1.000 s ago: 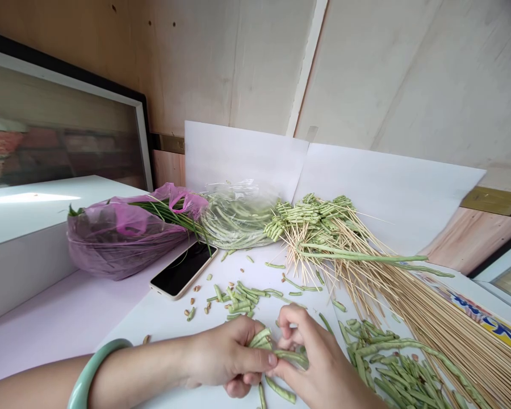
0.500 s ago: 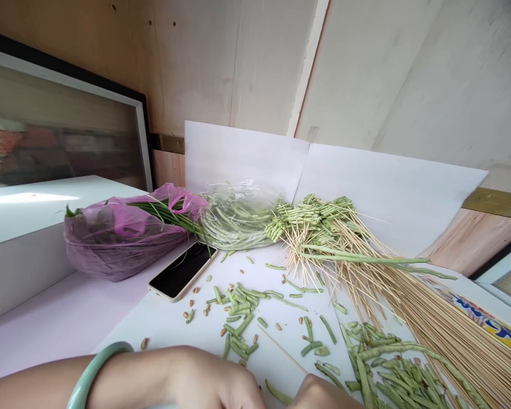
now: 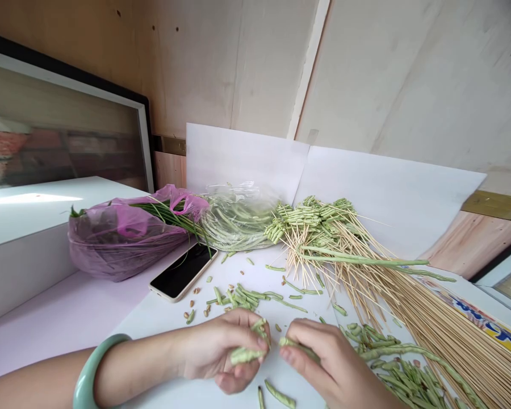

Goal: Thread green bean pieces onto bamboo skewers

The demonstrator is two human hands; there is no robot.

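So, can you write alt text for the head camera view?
Over a white surface, the left hand, wearing a green bangle, pinches cut green beans while the right hand holds another bean piece. Loose bean pieces, a bundle of wooden sticks and a phone lie nearby.

Left hand point(image 3: 215, 352) holding long-bean pieces point(image 3: 246, 355), right hand point(image 3: 327, 363) pinching a bean piece point(image 3: 298, 347), bamboo skewers point(image 3: 447, 335) beside
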